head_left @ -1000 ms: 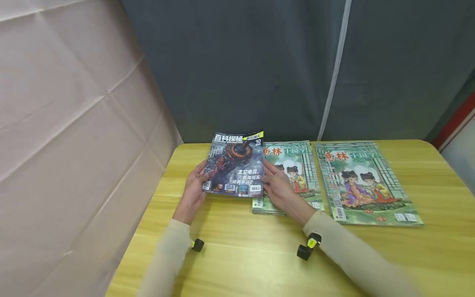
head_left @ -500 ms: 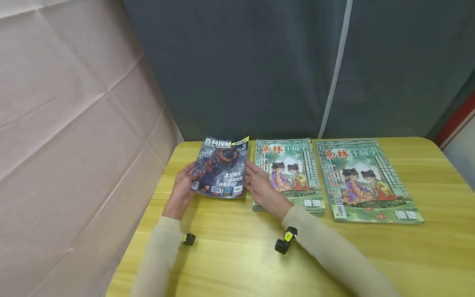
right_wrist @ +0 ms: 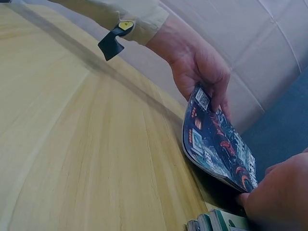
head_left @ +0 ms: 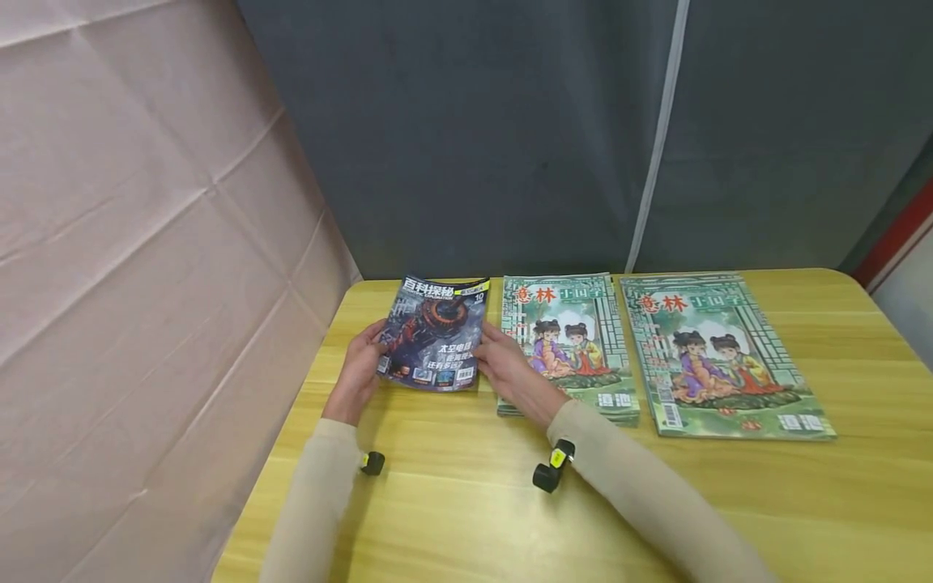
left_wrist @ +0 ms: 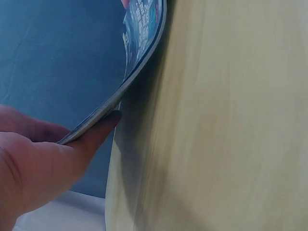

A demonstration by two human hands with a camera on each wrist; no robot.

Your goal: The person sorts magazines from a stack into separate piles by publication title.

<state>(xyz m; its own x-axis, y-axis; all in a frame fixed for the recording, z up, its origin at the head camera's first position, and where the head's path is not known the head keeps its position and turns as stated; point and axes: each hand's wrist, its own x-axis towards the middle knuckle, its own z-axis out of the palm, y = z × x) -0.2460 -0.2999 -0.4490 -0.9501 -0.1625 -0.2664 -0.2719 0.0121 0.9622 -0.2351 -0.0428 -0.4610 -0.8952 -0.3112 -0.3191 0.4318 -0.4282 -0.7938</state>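
Observation:
A dark magazine [head_left: 435, 334] with a space machine on its cover is held slightly above the table's left part, sagging in a bend between both hands. My left hand [head_left: 357, 363] pinches its left edge, thumb on top and fingers beneath, as the left wrist view shows at the magazine's edge [left_wrist: 103, 109]. On the opposite edge my right hand [head_left: 510, 364] grips it; in the right wrist view that hand [right_wrist: 281, 192] partly hides the edge. Just right of the held magazine lies a stack of green magazines [head_left: 576, 348], partly behind my right hand.
Another pile of green magazines [head_left: 729, 356] lies farther right on the yellow wooden table [head_left: 452, 486]. A dark curtain [head_left: 466, 146] hangs behind the table's back edge. Pale cloth [head_left: 146, 283] covers the left side. Each sleeve carries a small black wrist camera [head_left: 547, 476].
Both hands have carried the dark magazine left, off the middle green stack, and slightly lower. Over the last half second it has shifted only a little downward.

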